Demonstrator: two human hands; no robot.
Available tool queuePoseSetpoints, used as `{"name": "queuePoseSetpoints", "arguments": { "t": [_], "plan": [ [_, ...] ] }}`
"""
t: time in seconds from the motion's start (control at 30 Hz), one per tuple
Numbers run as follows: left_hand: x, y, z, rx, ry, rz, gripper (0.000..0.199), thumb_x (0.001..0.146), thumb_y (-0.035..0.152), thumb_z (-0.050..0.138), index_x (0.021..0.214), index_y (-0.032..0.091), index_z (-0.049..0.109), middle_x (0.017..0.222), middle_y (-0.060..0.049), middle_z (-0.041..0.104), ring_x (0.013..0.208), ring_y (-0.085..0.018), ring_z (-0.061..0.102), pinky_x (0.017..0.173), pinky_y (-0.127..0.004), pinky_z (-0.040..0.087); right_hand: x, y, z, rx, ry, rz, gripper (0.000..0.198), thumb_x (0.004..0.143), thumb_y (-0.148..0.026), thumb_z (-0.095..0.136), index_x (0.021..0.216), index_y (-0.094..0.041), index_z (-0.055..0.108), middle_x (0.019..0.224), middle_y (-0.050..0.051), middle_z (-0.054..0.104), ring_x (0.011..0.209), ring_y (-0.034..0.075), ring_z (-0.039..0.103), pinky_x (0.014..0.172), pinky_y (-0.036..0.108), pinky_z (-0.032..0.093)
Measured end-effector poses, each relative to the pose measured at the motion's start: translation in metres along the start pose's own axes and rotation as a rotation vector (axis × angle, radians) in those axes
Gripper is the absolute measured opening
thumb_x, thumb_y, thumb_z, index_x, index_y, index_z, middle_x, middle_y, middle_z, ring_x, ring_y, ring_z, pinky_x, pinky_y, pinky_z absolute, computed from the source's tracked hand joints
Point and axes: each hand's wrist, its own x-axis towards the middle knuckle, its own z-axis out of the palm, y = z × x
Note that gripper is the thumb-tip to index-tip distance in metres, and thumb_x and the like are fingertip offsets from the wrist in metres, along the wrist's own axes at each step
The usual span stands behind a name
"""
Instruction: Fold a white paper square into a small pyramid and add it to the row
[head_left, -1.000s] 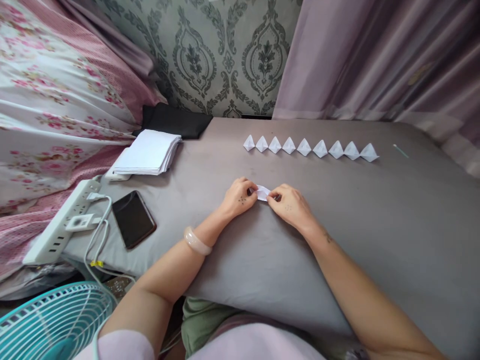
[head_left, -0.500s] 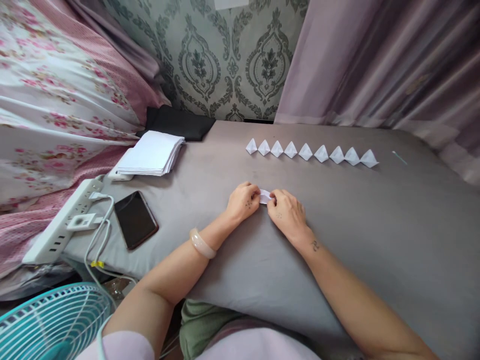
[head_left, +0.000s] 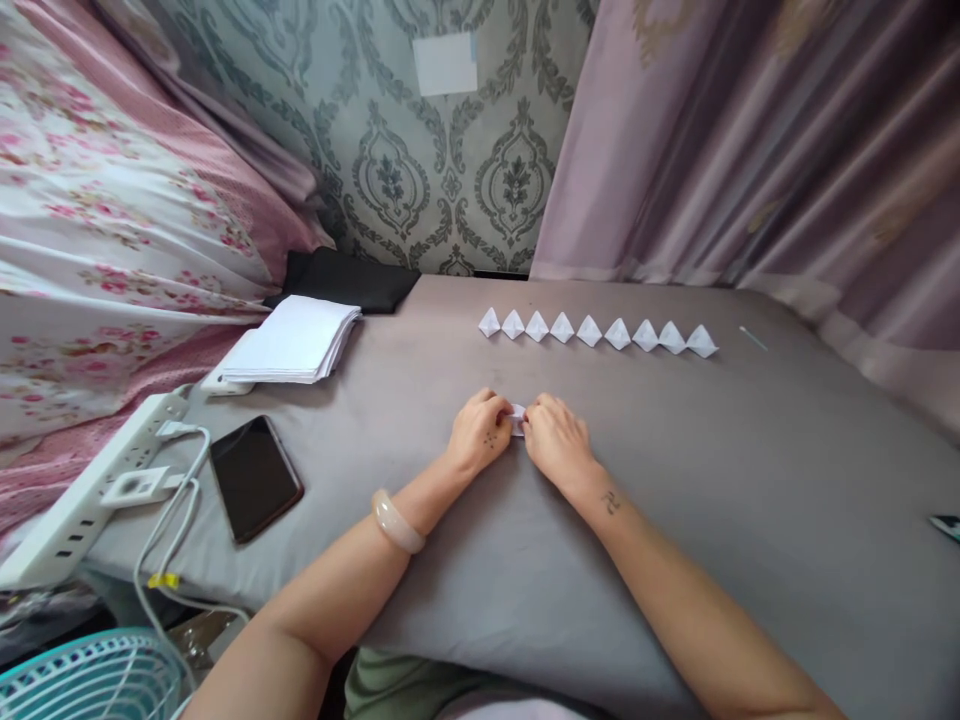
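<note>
A small folded piece of white paper (head_left: 517,421) is pinched between my two hands, low over the middle of the table. My left hand (head_left: 481,432) grips its left end, fingers curled. On the right end, the fingers of my right hand (head_left: 556,437) are closed, covering much of the paper. Only a narrow strip shows between the hands, so its exact fold is hidden. Beyond my hands, several folded white paper boats (head_left: 562,327) stand in a row running left to right.
A stack of white paper (head_left: 296,340) lies back left, near a black folded item (head_left: 349,280). Closer in are a phone (head_left: 256,478), a white power strip (head_left: 97,490) with cables and a teal fan (head_left: 97,675). A thin small stick (head_left: 753,338) lies at the far right.
My hands have drawn closer together on the folded paper, leaving less of it showing. The camera view has tilted up and shifted, so the table's things appear lower.
</note>
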Motion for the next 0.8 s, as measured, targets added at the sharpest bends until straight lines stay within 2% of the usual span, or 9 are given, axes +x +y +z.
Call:
{"name": "queuePoseSetpoints", "arguments": {
  "t": [0.13,0.2,0.37,0.53,0.67,0.8],
  "plan": [
    [0.0,0.0,0.0,0.013,0.002,-0.03,0.024,0.077,0.012,0.047,0.088,0.019,0.066,0.091,-0.006,0.062,0.078,-0.016,0.059,0.075,-0.028,0.047,0.001,0.001,0.003,-0.051,0.038,-0.102,0.031,0.093,-0.015,0.035,0.091,-0.019,0.066,0.105,0.01,0.061,0.101,0.022,0.055,0.077,0.031,0.044],
    [-0.001,-0.001,-0.001,0.038,-0.006,-0.033,0.024,0.077,0.012,0.046,0.089,0.019,0.066,0.095,-0.006,0.062,0.083,-0.017,0.06,0.075,-0.028,0.047,0.001,0.001,0.002,-0.058,0.026,-0.108,0.032,0.093,-0.015,0.034,0.095,-0.019,0.066,0.107,0.011,0.061,0.102,0.023,0.056,0.076,0.032,0.045],
    [0.002,-0.002,-0.006,0.093,-0.063,0.004,0.026,0.077,0.01,0.044,0.089,0.019,0.065,0.099,-0.007,0.061,0.091,-0.019,0.058,0.075,-0.028,0.046,0.005,-0.009,-0.016,-0.1,-0.131,-0.082,0.037,0.09,-0.007,0.033,0.107,-0.017,0.064,0.114,0.014,0.061,0.107,0.023,0.058,0.077,0.032,0.046],
    [0.005,0.003,-0.011,0.057,-0.095,0.004,0.018,0.076,0.011,0.044,0.074,0.017,0.062,0.092,-0.008,0.062,0.086,-0.018,0.058,0.072,-0.027,0.044,0.026,-0.026,-0.038,-0.164,-0.289,-0.127,0.033,0.086,-0.004,0.04,0.103,-0.012,0.066,0.106,0.018,0.067,0.1,0.023,0.065,0.076,0.031,0.048],
    [0.007,0.002,-0.011,-0.002,-0.104,-0.033,0.017,0.076,0.014,0.046,0.068,0.016,0.06,0.085,-0.007,0.062,0.077,-0.016,0.058,0.068,-0.026,0.042,0.04,-0.027,-0.041,-0.188,-0.348,-0.232,0.027,0.081,-0.003,0.049,0.098,-0.012,0.068,0.102,0.017,0.07,0.101,0.024,0.065,0.08,0.031,0.047],
    [0.008,-0.006,-0.005,-0.007,-0.073,0.008,0.019,0.075,0.012,0.045,0.073,0.016,0.064,0.084,-0.007,0.062,0.076,-0.016,0.057,0.07,-0.026,0.041,0.05,-0.014,-0.043,-0.232,-0.395,-0.402,0.027,0.076,-0.009,0.057,0.101,-0.012,0.068,0.099,0.016,0.07,0.098,0.026,0.066,0.078,0.033,0.049]
  ]
}}
